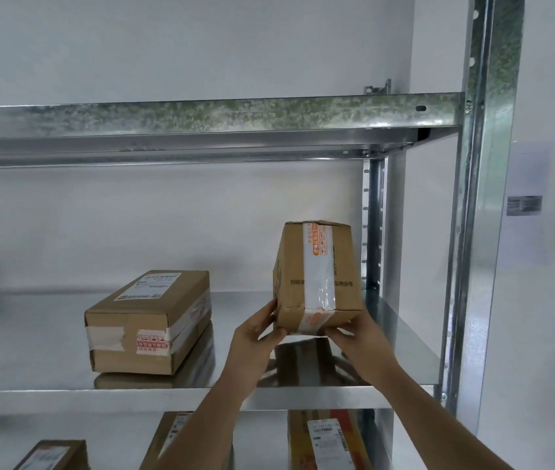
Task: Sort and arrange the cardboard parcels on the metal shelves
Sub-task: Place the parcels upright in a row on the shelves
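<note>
You hold the tall taped parcel (316, 279) at its near bottom edge, over the right part of the middle shelf (401, 334). Your left hand (255, 337) curls round the lower left corner, thumb on the near face and fingers on the side. Your right hand (354, 337) grips the lower right corner from beneath. The parcel tilts, its top leaning away toward the back wall, and a bright gap shows under its near edge, so I judge it is not yet fully seated on the shelf.

The main risk is that grip. Both hands sit low on a tall box, so most of its weight stands above your fingers. If you let go before the base lies flat, it may tip backward against the wall or sideways toward the rear upright post (372, 225), which stands just beside it. The galvanised surface looks slick and reflective, so a nudged box could slide rather than stop.

The glossy tape band (316, 283) down the front gives fingers little purchase; keep them on the bare cardboard.

The flat labelled parcel (147, 320) lies well apart to the left, so a collision there seems unlikely. More parcels sit on the lower shelf (330, 439); a box dropped off the front edge could strike them.
</note>
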